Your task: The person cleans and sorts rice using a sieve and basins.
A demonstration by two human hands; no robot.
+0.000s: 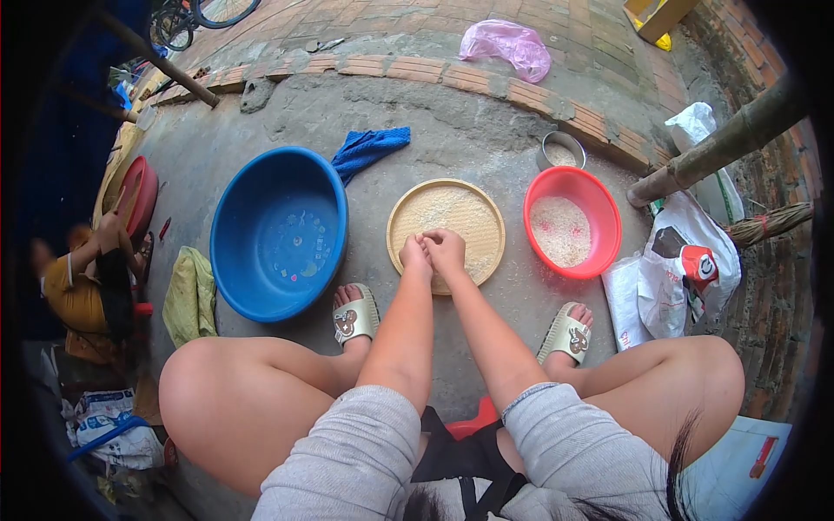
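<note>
A round woven bamboo tray (488, 217) lies on the concrete in front of me, with pale grains like rice (447, 201) scattered over it. Above its near half, my left hand (415, 254) and my right hand (446, 250) meet, fingertips together. Both have their fingers closed in a pinch; whatever they hold is too small to make out. To the right of the tray stands a red plastic basin (612, 227) with more grains in it. On the left is a large blue basin (261, 234) with printed marks on its bottom.
A blue cloth (369, 152) lies behind the blue basin, and a metal ring-shaped container (580, 152) behind the red one. White sacks (686, 269) and a bamboo pole (721, 143) stand at right. Another person (82, 291) sits at far left. A pink bag (506, 48) lies beyond the brick edging.
</note>
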